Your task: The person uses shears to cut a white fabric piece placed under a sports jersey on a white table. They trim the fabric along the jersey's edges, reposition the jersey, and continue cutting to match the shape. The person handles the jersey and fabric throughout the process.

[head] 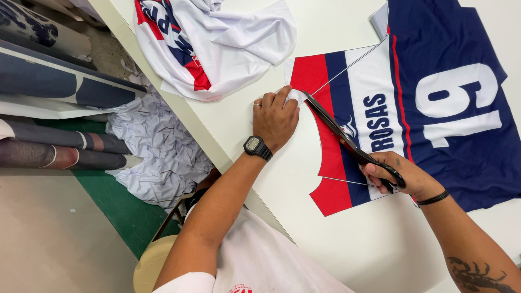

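A printed fabric panel (434, 103) in navy, red and white lies flat on the white table (347, 239). My right hand (399, 176) grips the black handles of long scissors (339, 133), whose blades run along the panel's curved red edge toward its upper left corner. My left hand (275, 118), with a black wristwatch and a ring, presses down on the white paper margin at that corner, close to the blade tips.
A heap of white, red and navy fabric (209, 43) lies at the table's far edge. Below the table on the left are crumpled white paper scraps (154, 146), rolled printed sheets (54, 81) and a round stool seat (149, 266).
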